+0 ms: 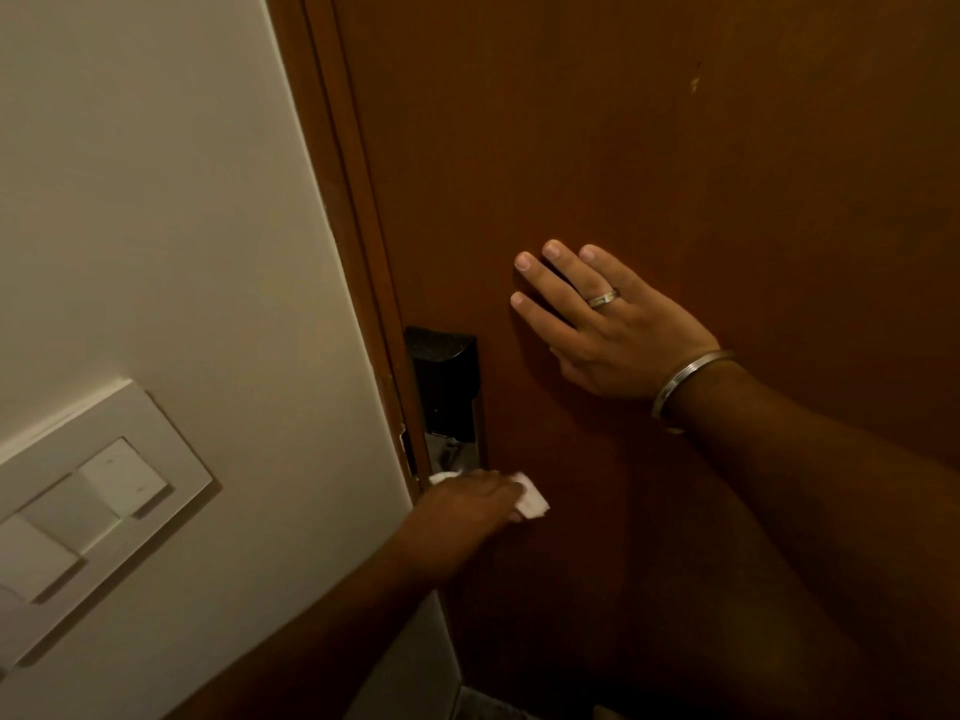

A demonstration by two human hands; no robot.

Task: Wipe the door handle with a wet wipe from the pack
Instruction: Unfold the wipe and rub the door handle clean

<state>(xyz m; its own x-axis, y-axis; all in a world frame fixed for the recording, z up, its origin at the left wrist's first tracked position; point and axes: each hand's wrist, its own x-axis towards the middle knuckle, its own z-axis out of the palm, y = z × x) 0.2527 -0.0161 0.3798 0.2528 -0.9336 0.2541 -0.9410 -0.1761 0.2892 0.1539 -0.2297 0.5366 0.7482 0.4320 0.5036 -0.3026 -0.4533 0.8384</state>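
A brown wooden door (649,148) fills the right of the view. On its left edge sits a black and metal lock body (447,387). Just below the lock, my left hand (462,517) is closed around a white wet wipe (532,504). The hand and wipe cover the door handle, so the lever itself is hidden. White corners of the wipe stick out on both sides of the hand. My right hand (613,330) lies flat on the door to the right of the lock, fingers spread, with a ring and a metal bangle. The wipe pack is out of view.
A cream wall (156,200) stands to the left of the brown door frame (358,200). A white switch plate (93,501) with several rocker switches is mounted low on that wall. Dark floor shows at the bottom edge.
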